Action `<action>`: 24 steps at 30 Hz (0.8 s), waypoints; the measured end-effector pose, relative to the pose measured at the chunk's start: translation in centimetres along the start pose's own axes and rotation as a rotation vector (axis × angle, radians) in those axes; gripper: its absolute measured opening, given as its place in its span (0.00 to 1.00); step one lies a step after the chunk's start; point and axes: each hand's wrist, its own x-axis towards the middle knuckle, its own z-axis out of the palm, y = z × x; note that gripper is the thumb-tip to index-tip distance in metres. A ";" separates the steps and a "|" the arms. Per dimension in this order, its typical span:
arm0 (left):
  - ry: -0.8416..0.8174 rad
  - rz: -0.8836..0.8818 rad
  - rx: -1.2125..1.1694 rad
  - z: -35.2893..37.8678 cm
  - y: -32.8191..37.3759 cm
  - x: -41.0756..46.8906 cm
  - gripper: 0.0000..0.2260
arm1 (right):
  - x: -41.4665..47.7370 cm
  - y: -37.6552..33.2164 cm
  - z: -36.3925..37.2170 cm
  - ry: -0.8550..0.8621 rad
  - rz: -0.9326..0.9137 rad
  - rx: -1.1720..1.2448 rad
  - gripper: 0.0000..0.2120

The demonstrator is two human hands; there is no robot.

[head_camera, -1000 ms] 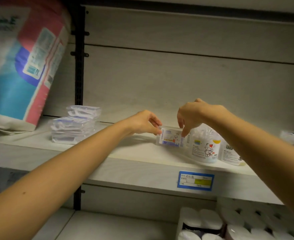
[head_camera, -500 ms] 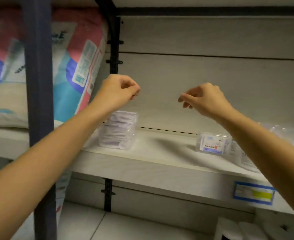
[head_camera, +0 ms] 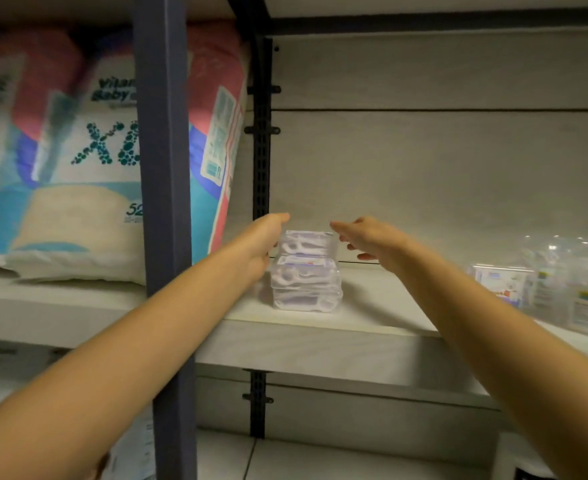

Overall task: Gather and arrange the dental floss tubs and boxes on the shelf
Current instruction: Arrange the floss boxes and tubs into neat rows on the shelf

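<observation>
A stack of clear plastic dental floss boxes (head_camera: 305, 276) stands on the pale shelf (head_camera: 320, 344), near its left end. My left hand (head_camera: 263, 242) lies against the left side of the stack's top boxes, thumb pointing over the top. My right hand (head_camera: 367, 237) hovers just right of the top box with its fingers spread, a small gap between them and the plastic. Neither hand holds anything. Further right on the same shelf stands a single labelled floss box (head_camera: 503, 284), and beside it blurred clear floss tubs (head_camera: 587, 303).
A dark upright post (head_camera: 164, 202) crosses the view in front of my left arm. Behind it a large diaper pack (head_camera: 77, 150) fills the neighbouring bay. A black slotted rail (head_camera: 261, 150) runs up the back wall. Bare shelf lies between the stack and the single box.
Both hands left the floss box at the right, rose empty, then swung left and down to flank the stack of boxes. The view has panned left with them.
</observation>
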 end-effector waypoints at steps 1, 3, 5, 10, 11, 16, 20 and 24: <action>-0.020 -0.014 -0.010 0.1 -0.1 -0.1 0.22 | 0.0 -0.1 0.3 -0.010 0.004 -0.007 0.21; -0.032 -0.017 -0.018 0.0 -0.2 -0.3 0.19 | 0.0 -0.1 0.7 -0.022 0.012 -0.013 0.22; -0.034 -0.006 -0.019 -0.2 -0.2 -0.4 0.20 | -0.1 -0.1 0.6 -0.014 0.011 0.013 0.21; -0.051 0.198 -0.053 0.0 0.8 -1.8 0.11 | -1.5 -0.6 -1.3 0.009 -0.104 0.208 0.16; -0.056 0.260 -0.043 0.1 0.8 -2.1 0.10 | -1.9 -0.7 -1.7 0.007 -0.127 0.256 0.17; -0.048 0.516 0.014 -0.6 0.8 -3.8 0.08 | -5.0 -0.4 -4.3 -0.006 -0.276 0.368 0.15; -0.161 0.565 0.082 -1.0 0.4 -4.7 0.11 | -7.2 0.3 -5.8 0.001 -0.358 0.233 0.13; -0.248 0.609 0.228 0.4 0.9 -5.2 0.13 | -8.0 0.6 -8.1 0.018 -0.410 -0.052 0.13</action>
